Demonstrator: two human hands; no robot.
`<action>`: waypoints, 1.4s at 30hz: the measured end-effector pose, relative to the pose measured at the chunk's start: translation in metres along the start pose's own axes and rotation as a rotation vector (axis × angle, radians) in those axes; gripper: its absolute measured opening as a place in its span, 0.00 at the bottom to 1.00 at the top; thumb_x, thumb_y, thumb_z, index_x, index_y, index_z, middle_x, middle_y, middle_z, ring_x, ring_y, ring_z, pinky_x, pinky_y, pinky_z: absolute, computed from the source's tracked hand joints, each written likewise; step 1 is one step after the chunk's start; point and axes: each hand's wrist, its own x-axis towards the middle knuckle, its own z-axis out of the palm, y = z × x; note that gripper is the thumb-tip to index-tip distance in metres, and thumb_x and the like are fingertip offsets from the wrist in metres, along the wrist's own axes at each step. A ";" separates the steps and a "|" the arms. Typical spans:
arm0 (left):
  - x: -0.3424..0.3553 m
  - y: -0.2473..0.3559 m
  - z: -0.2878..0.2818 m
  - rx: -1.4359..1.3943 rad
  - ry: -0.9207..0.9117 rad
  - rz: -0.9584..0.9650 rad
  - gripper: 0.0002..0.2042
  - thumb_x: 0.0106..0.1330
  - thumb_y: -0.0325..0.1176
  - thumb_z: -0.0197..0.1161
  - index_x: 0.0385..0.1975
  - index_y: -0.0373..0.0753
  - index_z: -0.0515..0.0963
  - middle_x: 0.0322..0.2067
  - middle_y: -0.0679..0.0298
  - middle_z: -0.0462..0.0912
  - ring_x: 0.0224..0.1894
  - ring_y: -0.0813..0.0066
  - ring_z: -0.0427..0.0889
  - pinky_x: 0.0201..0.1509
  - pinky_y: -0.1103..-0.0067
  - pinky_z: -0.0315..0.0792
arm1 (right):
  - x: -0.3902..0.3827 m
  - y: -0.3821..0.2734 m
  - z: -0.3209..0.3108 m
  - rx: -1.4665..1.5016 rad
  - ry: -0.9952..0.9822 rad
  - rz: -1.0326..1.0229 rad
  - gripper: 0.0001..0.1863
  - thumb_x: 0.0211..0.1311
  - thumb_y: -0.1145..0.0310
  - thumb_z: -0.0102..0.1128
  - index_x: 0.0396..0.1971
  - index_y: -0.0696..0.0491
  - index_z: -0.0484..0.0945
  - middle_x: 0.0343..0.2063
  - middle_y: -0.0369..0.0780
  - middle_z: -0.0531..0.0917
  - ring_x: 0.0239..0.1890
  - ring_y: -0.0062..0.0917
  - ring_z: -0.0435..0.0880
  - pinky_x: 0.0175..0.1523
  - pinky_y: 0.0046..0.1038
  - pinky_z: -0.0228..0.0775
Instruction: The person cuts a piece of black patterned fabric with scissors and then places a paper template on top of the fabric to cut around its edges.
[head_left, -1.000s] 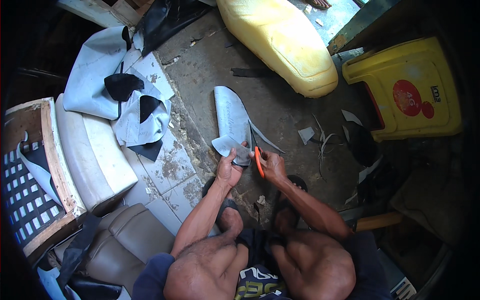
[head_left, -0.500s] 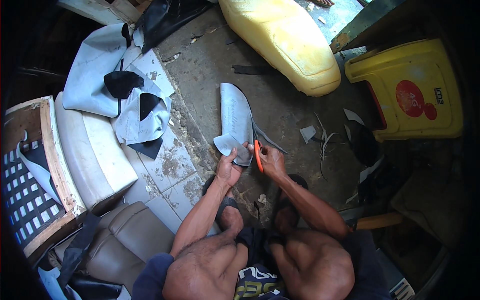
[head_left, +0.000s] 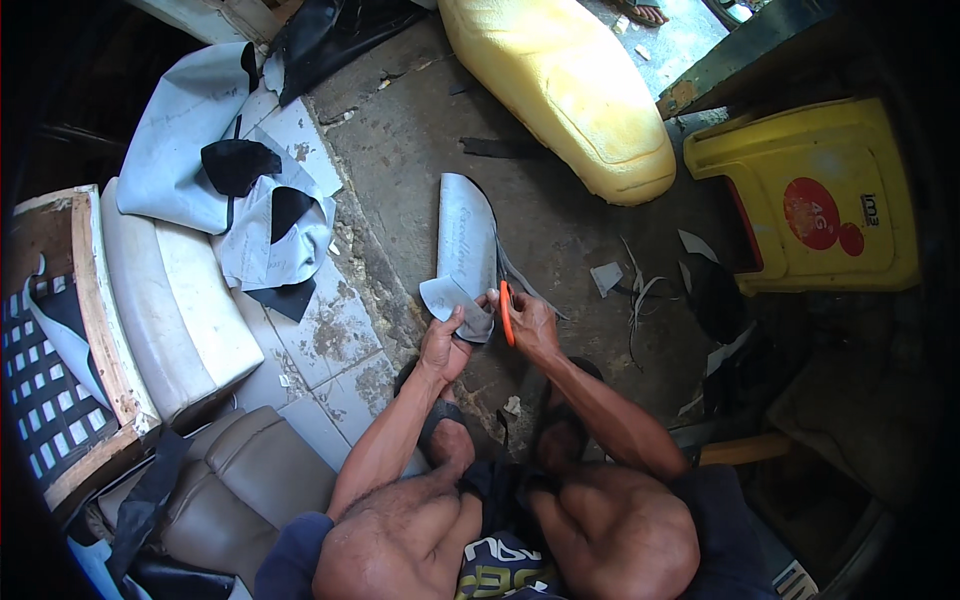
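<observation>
Low in front of me, a folded piece of pale-backed upholstery vinyl lies with its long end pointing away from me. My left hand is closed on its near end, where a flap is turned back. Orange-handled scissors are gripped in my right hand, at the vinyl's right edge. Their blades are mostly hidden along that edge. A narrow trimmed strip curls away on the right, partly loose from the piece.
Yellow seat foam lies ahead, with a yellow plastic stool at right. Vinyl offcuts and a white cushion are at left, beside a wooden frame with webbing. Thin scraps litter the floor. Another person's foot shows at the top.
The whole view has shifted slightly. Both hands keep their holds on the vinyl and the scissors, with only slight movement at the near end. More of the other person's foot shows.
</observation>
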 end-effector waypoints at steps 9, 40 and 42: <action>-0.002 0.002 0.000 0.014 0.013 -0.010 0.24 0.75 0.33 0.57 0.67 0.32 0.64 0.61 0.53 0.77 0.64 0.64 0.77 0.69 0.66 0.71 | 0.006 0.009 0.012 0.062 0.055 -0.051 0.36 0.62 0.35 0.62 0.32 0.61 0.86 0.23 0.47 0.85 0.28 0.31 0.84 0.38 0.38 0.74; -0.006 0.004 -0.002 0.062 0.024 -0.022 0.25 0.75 0.32 0.56 0.69 0.33 0.62 0.62 0.53 0.76 0.66 0.62 0.74 0.71 0.66 0.68 | 0.032 0.006 -0.001 -0.031 0.068 0.033 0.40 0.58 0.32 0.64 0.25 0.64 0.82 0.19 0.47 0.82 0.27 0.31 0.83 0.36 0.39 0.73; -0.005 0.004 -0.003 0.054 0.000 -0.023 0.26 0.75 0.33 0.58 0.70 0.33 0.61 0.63 0.52 0.75 0.66 0.61 0.74 0.71 0.64 0.69 | 0.031 0.007 -0.003 -0.036 0.070 0.024 0.40 0.58 0.32 0.64 0.24 0.63 0.81 0.18 0.46 0.81 0.26 0.30 0.82 0.35 0.38 0.73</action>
